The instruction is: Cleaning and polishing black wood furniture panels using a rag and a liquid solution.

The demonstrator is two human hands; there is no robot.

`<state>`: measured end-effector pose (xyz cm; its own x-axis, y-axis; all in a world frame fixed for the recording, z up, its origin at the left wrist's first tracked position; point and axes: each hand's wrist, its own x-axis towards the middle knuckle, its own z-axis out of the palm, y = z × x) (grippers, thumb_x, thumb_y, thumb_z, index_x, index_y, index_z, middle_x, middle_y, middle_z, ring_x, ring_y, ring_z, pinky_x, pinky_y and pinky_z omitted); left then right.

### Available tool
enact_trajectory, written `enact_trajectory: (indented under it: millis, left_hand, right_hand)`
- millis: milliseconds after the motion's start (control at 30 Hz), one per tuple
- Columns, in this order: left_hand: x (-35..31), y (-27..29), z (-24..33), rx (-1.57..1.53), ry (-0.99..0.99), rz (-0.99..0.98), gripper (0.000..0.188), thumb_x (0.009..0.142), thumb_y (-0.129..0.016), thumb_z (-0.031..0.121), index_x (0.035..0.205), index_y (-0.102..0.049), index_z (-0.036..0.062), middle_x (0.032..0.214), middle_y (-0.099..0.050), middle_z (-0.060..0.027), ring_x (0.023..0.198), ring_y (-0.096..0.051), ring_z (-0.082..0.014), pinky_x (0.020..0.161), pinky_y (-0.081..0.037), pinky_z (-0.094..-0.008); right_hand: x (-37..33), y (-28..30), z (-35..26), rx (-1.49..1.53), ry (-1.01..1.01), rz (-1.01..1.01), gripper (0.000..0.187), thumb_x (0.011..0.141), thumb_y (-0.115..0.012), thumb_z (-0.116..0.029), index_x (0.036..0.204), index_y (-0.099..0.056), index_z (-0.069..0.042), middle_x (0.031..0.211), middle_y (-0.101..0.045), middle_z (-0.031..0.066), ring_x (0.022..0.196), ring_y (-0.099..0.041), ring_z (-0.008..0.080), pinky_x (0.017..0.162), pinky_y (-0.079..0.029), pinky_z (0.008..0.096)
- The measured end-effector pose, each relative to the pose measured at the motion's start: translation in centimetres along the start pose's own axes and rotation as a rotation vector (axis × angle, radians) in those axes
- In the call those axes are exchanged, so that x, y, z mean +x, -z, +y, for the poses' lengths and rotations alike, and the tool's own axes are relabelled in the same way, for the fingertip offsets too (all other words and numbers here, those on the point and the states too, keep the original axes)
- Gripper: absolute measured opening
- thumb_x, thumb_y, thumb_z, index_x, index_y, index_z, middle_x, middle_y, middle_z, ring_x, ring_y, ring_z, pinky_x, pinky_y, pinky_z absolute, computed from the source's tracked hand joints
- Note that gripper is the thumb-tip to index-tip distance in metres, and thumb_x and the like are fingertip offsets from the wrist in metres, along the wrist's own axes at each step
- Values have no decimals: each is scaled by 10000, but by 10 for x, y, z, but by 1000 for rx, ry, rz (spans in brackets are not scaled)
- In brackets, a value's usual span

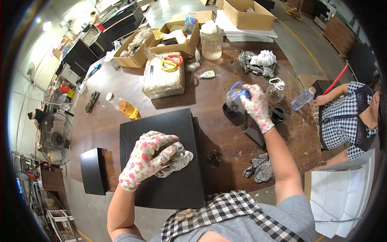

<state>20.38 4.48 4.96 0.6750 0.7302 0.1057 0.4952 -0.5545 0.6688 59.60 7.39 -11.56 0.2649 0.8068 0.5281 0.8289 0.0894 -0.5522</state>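
Note:
My left hand (149, 157), in a white glove with pink flowers, is closed on a crumpled greyish-white rag (177, 162). Under it lies a black wood-grain box (161, 121) with a flat top, at the near side of the table. My right hand (256, 105), gloved alike, reaches out to the right. Its fingers are closed around the blue top of a clear, rounded plastic bottle (234, 99) with a blue loop. Dark cup-like pieces (278, 115) stand beside that hand, and a black block (254, 135) sits below it.
A bottle of amber liquid (127, 109) stands left of a wrapped bundle (163, 78) topped with scissors (172, 62). Cardboard boxes (135, 50) and a big clear jug (211, 42) line the far side. A smaller black box (92, 171) lies left. At right, a person (342, 113) holds a clear bottle (303, 99).

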Motion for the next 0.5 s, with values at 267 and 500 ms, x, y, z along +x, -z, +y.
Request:
enact_trajectory:
  millis: [267, 500]
  left_hand:
    - [9, -40, -17, 263, -109, 256, 251, 833, -741, 80, 1084, -755, 85, 841, -674, -64, 841, -623, -280, 775, -503, -410]
    - [3, -42, -26, 261, -104, 298, 240, 828, -741, 80, 1065, -761, 114, 860, -695, -50, 831, -643, -268, 756, -519, -404]
  right_hand:
    - [13, -4, 37, -329, -122, -60, 459, 833, -764, -143, 1271, -658, -54, 1227, -619, 150, 1129, -598, 351, 961, -504, 458]
    - [-35, -19, 23, -522, -257, -537, 263, 912, -667, -303, 954, -716, -48, 963, -740, 202, 915, -733, 370, 786, -584, 508]
